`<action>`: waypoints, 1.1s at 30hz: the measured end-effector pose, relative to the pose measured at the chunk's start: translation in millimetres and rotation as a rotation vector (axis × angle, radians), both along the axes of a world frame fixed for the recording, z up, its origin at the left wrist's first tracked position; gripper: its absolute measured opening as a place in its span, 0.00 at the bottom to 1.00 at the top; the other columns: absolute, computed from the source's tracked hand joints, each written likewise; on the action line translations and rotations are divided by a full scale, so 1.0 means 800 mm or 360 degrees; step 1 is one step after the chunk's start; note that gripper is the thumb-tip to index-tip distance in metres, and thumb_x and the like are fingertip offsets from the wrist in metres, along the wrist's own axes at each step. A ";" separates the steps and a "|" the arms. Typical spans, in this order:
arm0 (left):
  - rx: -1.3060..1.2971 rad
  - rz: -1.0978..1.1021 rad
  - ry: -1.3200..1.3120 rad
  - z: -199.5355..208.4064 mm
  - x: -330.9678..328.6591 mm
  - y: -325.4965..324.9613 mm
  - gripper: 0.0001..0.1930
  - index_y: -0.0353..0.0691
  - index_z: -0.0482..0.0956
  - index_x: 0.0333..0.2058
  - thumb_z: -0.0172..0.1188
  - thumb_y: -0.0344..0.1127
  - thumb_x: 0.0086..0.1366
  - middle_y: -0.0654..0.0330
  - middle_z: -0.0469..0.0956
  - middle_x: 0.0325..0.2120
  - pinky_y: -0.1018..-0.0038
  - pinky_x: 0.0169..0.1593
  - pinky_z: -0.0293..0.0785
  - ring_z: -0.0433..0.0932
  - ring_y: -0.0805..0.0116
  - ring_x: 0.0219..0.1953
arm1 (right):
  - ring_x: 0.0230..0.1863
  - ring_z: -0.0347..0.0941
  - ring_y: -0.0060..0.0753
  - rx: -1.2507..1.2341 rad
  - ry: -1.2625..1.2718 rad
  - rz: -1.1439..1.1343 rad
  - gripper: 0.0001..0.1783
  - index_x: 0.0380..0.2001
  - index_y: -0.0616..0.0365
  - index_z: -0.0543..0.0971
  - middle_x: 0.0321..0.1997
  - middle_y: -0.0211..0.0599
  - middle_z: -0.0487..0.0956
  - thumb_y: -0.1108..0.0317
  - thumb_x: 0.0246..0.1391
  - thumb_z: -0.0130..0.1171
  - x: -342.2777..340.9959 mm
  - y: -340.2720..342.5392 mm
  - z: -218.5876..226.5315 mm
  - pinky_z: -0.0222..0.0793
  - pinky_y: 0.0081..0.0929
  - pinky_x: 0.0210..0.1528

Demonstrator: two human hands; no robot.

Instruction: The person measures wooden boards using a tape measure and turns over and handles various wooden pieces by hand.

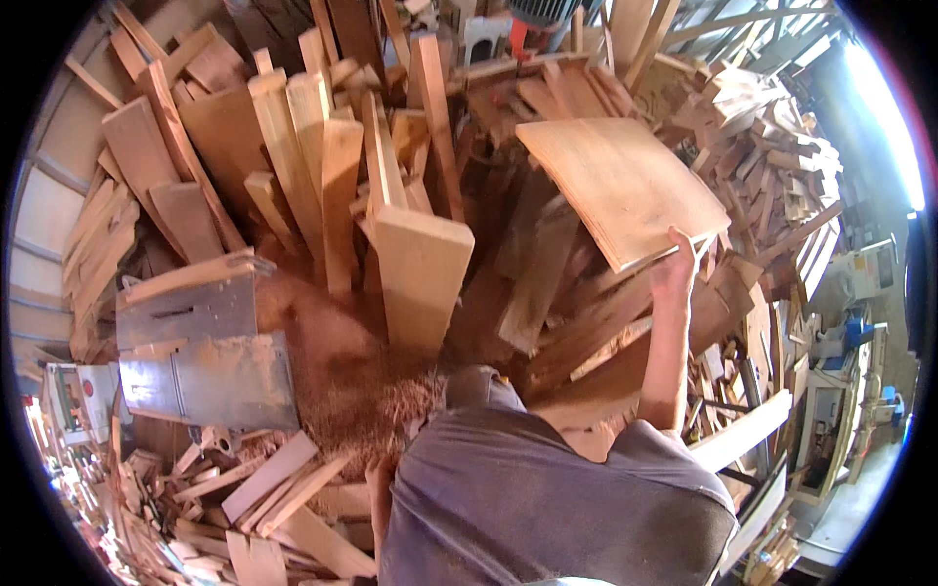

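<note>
My right hand (682, 249) grips the near right corner of a wide, flat wooden board (625, 186), fingers on its upper face. The board is held tilted above a heap of dark offcuts, its far end reaching up and left. At my left side a strip of bare skin of my left arm (379, 488) shows beside the grey shirt; I cannot make out its fingers. A thick pale plank (420, 278) stands upright in front of me, its foot near reddish sawdust.
Several planks lean upright at the back left. A metal machine table (210, 376) stands at left, with loose offcuts (283, 488) below it. A tall pile of scrap wood (772, 156) rises at the back right. A white-edged beam (743, 430) juts out beside my right elbow.
</note>
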State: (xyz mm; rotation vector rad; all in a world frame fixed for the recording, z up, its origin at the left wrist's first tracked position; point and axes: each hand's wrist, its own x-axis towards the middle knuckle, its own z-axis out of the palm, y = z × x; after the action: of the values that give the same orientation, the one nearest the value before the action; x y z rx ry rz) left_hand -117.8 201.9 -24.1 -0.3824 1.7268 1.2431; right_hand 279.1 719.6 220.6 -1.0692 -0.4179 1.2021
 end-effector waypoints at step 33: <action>-0.0345 -0.0685 0.0051 -0.027 0.010 -0.057 0.09 0.40 0.73 0.32 0.61 0.39 0.64 0.67 0.72 0.26 0.73 0.31 0.68 0.71 0.73 0.30 | 0.31 0.78 0.37 -0.1273 -0.0529 0.0228 0.12 0.33 0.64 0.79 0.32 0.41 0.80 0.71 0.44 0.68 -0.022 -0.165 -0.324 0.74 0.36 0.31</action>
State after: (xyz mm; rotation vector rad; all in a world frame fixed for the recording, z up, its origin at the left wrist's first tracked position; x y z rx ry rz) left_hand -110.1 156.1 -46.0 -0.1044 1.8554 0.7593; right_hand 261.8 587.4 -39.0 -1.9704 -0.2651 1.3559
